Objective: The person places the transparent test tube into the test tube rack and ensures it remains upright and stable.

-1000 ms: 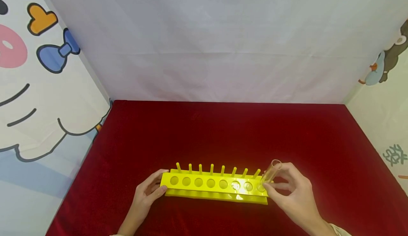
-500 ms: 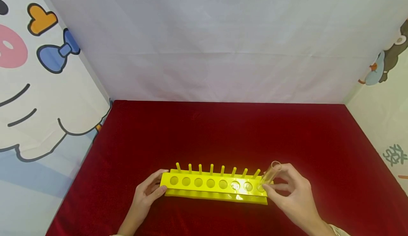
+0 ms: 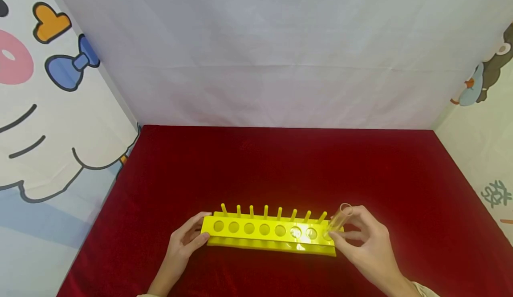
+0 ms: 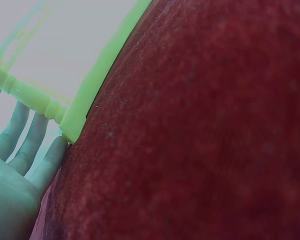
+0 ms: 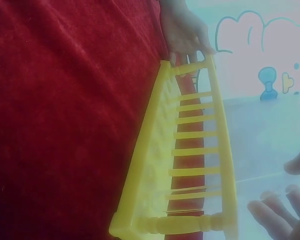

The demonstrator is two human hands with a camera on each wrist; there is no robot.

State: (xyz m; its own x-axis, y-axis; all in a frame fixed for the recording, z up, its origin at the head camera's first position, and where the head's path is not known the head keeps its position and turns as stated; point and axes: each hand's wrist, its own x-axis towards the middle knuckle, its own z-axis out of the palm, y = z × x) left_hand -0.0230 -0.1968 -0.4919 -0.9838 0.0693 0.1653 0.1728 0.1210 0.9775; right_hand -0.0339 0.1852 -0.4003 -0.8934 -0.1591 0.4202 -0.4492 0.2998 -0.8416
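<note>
A yellow test tube rack (image 3: 256,238) with a row of holes and upright pegs along its back stands on the red cloth. My left hand (image 3: 182,241) holds its left end, thumb on the front edge and fingers behind. At the right end, my right hand (image 3: 368,243) pinches a clear test tube (image 3: 341,217) between thumb and fingers. The tube tilts to the right, its lower part in the last hole. In the right wrist view, the faint tube (image 5: 247,179) passes through the rack's top plate (image 5: 222,135), between its two levels.
Red cloth (image 3: 280,168) covers the table behind and around the rack. A white sheet (image 3: 260,56) hangs at the back, with cartoon-printed panels (image 3: 80,123) at the left and right sides.
The test tube in my right hand has sunk slightly lower at the end hole. My left hand and the rack stay practically in place.
</note>
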